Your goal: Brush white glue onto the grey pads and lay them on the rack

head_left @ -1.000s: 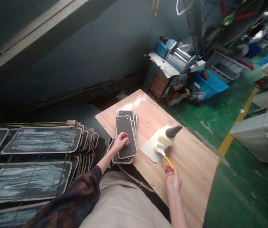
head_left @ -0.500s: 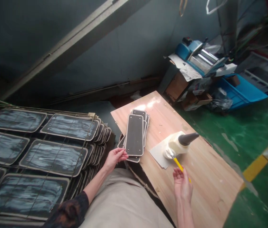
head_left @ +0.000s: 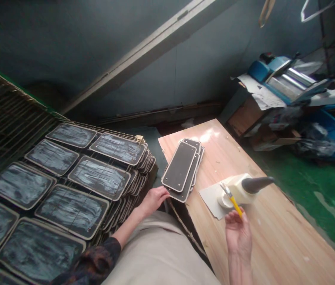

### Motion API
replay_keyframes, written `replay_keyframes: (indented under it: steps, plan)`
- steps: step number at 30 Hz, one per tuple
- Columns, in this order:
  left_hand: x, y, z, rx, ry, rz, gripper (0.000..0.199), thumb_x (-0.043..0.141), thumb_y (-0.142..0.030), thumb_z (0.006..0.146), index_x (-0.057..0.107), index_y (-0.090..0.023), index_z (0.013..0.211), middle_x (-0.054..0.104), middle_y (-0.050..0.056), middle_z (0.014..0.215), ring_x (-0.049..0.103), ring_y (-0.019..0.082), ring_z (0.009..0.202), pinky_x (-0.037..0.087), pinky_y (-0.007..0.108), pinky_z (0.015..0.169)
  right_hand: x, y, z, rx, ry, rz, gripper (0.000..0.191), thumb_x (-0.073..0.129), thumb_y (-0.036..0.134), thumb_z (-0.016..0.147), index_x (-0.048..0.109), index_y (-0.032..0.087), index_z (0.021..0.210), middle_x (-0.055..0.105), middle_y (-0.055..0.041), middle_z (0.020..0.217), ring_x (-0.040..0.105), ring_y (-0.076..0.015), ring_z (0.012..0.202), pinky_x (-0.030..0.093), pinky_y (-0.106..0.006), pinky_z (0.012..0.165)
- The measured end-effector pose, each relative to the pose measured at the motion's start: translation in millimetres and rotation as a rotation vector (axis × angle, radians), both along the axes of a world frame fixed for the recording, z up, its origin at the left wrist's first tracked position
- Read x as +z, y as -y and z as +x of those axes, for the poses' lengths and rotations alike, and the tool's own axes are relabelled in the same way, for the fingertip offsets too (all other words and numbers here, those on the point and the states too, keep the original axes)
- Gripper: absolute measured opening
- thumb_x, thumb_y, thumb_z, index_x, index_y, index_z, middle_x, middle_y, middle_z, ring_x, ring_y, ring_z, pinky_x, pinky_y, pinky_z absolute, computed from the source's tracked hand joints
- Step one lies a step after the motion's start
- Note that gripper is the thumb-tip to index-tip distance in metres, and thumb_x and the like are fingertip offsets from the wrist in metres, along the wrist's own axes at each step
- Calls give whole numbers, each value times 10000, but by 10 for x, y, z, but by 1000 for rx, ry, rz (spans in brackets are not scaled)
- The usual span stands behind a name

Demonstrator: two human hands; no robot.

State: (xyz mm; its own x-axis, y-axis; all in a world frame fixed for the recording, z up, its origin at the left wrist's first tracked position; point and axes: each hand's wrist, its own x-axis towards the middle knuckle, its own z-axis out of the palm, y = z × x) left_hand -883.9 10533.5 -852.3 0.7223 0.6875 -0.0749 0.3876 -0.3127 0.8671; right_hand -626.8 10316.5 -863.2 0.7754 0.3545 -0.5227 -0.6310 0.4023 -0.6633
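Panels, dark grey rounded rectangles with pale rims (head_left: 180,165), lie stacked at the wood-grained tabletop's (head_left: 271,237) left edge. The left hand (head_left: 155,199) has slid to their near corner, fingers bunched; whether pinching, I cannot tell. The right hand (head_left: 238,233) grips a yellow-handled brush (head_left: 235,205), now lifted from the cream plastic bottle's (head_left: 240,185) opening, seemingly free for use.

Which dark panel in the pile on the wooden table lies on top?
The farthest-left panel there: its whole face shows, while the panels under it are partly covered.
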Motion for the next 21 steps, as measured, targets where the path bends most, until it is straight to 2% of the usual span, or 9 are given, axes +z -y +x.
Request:
replay_keyframes:
  steps: [2,5,7,9,10,12,15,17,21]
  plan:
    - [87,121,77,-176,-39,134,199,501,-255,907,660,-168,825,635,44,811,587,146,751,442,236,705,35,-134,-82,48,-1,52,262,734,269,745,666,193,985,703,16,739,654,-95,656,555,-208,623]
    - [275,357,221,-382,-30,181,216,471,-252,923,661,-161,877,651,64,842,611,155,775,451,234,702,113,-432,-249,152,-42,169,264,745,280,746,665,216,990,692,33,738,664,-120,762,559,-267,726]
    - [440,522,295,-507,14,144,218,468,-254,925,664,-162,900,660,73,859,625,162,790,458,237,705,177,-629,-366,215,-76,250,239,747,275,750,668,219,968,683,42,733,656,-127,820,539,-315,830]
    - [595,652,335,-534,87,8,219,470,-263,926,662,-158,927,667,86,888,637,170,818,474,252,732,238,-765,-466,256,-104,318,218,744,272,759,668,218,956,671,52,719,645,-116,807,512,-340,896]
    - [653,691,340,-485,129,-112,222,475,-275,925,658,-149,934,669,92,884,644,172,810,487,261,736,264,-802,-506,270,-113,345,217,740,271,764,666,220,961,662,57,712,638,-109,789,505,-341,906]
    - [705,707,322,-287,214,-434,235,499,-314,915,638,-125,925,672,104,851,663,177,755,518,282,704,300,-816,-562,288,-120,372,218,737,273,769,662,226,969,645,64,696,626,-101,759,508,-335,895]
    - [647,603,228,13,349,-849,260,562,-375,877,578,-118,911,678,111,823,681,191,679,538,292,616,329,-748,-601,308,-112,354,214,736,279,769,659,236,964,621,69,685,608,-97,717,517,-338,871]
    - [582,504,133,110,417,-953,290,609,-399,845,547,-127,922,684,117,846,687,201,682,534,286,597,342,-696,-605,326,-103,319,209,734,296,771,658,243,958,605,74,674,596,-92,692,518,-343,870]
    - [499,364,-47,210,439,-993,379,643,-464,804,542,-132,957,689,130,859,689,204,678,527,279,593,343,-657,-593,345,-88,264,188,715,317,789,658,251,955,580,78,664,589,-86,687,513,-337,884]
